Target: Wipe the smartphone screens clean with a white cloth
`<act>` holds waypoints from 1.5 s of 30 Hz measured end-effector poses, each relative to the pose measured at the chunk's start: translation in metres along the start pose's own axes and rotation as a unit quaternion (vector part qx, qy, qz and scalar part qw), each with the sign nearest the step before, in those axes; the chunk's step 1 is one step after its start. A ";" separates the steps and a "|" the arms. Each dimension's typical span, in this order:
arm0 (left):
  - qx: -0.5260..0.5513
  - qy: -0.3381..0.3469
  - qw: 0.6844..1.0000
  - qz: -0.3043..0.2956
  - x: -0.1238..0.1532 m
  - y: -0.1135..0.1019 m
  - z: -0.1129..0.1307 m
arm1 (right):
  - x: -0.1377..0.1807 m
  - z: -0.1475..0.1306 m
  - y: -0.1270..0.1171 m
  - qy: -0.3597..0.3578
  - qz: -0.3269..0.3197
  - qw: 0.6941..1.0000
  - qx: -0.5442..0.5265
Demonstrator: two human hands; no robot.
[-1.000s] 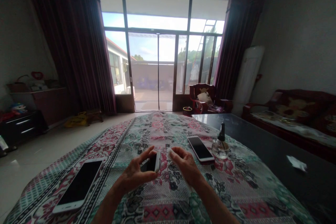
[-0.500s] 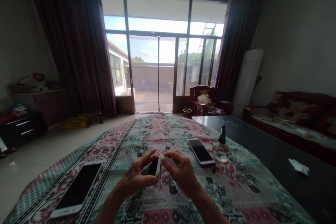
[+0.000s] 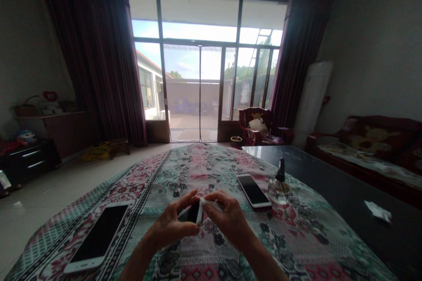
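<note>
My left hand (image 3: 173, 224) is closed around a small white-edged phone (image 3: 193, 213), held tilted just above the flowered cloth (image 3: 204, 167). My right hand (image 3: 227, 215) pinches a small white wipe (image 3: 210, 203) against the phone's upper edge. A larger white phone (image 3: 99, 235) lies face up on the cloth at the left. Another phone with a pink rim (image 3: 253, 190) lies to the right of my hands. Beside it stands a small glass bottle with a dark cap (image 3: 278, 185).
A dark glossy table (image 3: 343, 193) runs along the right with a crumpled white scrap (image 3: 379, 211) on it. A sofa (image 3: 372, 145) stands against the right wall. Glass doors (image 3: 201, 92), dark curtains and a red wooden chair (image 3: 257, 125) are ahead; a low cabinet (image 3: 29, 158) is at left.
My right hand has moved left from beside the phone and brought the white wipe onto the phone's upper edge. The left hand has kept its hold on the phone.
</note>
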State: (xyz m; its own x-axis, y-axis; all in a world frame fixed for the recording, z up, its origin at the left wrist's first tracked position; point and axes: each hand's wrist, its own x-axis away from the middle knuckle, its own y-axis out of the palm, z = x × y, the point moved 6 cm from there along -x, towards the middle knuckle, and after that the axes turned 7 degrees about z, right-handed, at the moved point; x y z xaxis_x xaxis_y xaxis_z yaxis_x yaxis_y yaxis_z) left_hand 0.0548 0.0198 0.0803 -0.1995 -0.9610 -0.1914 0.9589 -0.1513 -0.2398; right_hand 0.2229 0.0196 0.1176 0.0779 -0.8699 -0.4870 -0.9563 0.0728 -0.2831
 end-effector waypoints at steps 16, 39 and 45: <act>-0.026 -0.005 1.000 -0.015 -0.002 0.000 -0.008 | 0.000 -0.002 0.000 0.012 -0.009 1.000 0.006; -0.005 -0.008 1.000 -0.028 -0.001 0.000 -0.008 | 0.000 0.002 0.000 0.006 -0.031 0.999 0.009; -0.009 -0.010 0.999 -0.037 -0.002 0.003 -0.010 | -0.001 0.007 -0.003 0.019 -0.003 1.000 0.020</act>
State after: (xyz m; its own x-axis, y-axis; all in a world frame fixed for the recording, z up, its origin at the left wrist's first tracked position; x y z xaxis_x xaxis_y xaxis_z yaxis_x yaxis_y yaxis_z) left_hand 0.0557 0.0239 0.0706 -0.2654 -0.9518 -0.1537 0.9378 -0.2178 -0.2704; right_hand 0.2281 0.0239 0.1135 0.0724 -0.8883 -0.4534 -0.9439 0.0859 -0.3188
